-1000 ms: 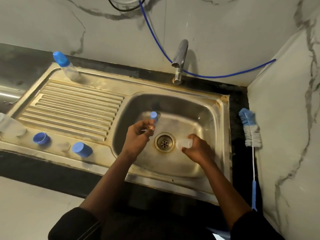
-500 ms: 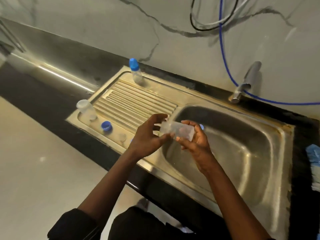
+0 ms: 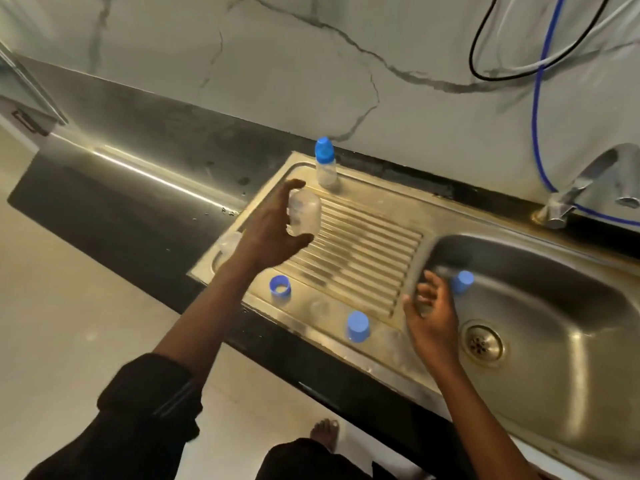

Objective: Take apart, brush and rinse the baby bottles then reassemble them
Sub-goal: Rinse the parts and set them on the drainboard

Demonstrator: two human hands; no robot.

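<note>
Blue cap (image 3: 462,282) sits just beside slack-fingered right hand (image 3: 433,317); left hand (image 3: 270,233) grips clear bottle (image 3: 305,213).

So it's a stainless sink unit (image 3: 363,251) dropped into a dark countertop (image 3: 138,188), ribbed drainboard in the middle of the frame, basin (image 3: 554,306) at the right with the drain (image 3: 481,342) in its floor. At the drainboard's far edge, top centre, a capped bottle (image 3: 325,166) stands upright. A clear open bottle (image 3: 229,242) sits at the left corner. Along the near flat strip: a blue ring (image 3: 280,289), then a small clear piece (image 3: 318,306) too blurry to name, then a blue cap (image 3: 357,326). A second blue cap (image 3: 462,281) sits inside the basin by its left wall.
</note>
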